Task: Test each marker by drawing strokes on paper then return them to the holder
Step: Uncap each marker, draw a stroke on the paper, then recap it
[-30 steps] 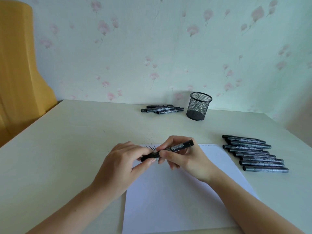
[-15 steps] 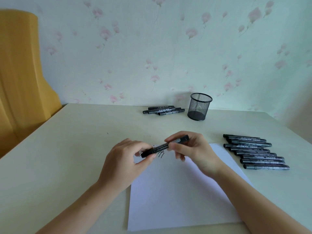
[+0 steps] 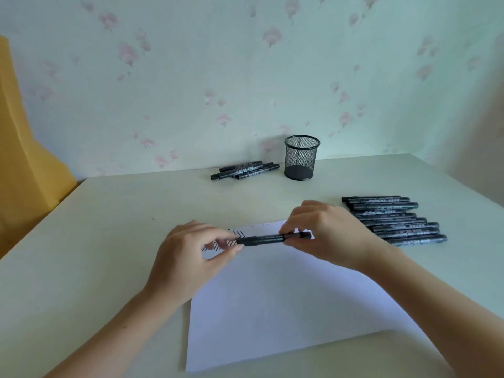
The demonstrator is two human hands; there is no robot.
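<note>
The near edge of the white sheet of paper (image 3: 286, 309) runs under both forearms, and the short black pen strokes (image 3: 234, 237) at its far left corner are partly hidden behind the left hand (image 3: 191, 257), so their count cannot be told. The print on the slim black marker (image 3: 272, 238) is too small to read.

That marker hangs just above the paper's far edge, its long axis lying nearly level from 9 to 3 o'clock. The left hand pinches its 9 o'clock end between thumb and fingertips; the right hand (image 3: 330, 236) curls its fingers round the 3 o'clock end.

At 3 o'clock a row of black markers (image 3: 395, 219) lies on the pale tabletop (image 3: 95, 241), its nearer ends partly covered by the right hand. At 12 o'clock stands a black wire-mesh cup holder (image 3: 301, 158), with a small pile of black markers (image 3: 244, 170) just beside it toward 9 o'clock.
</note>
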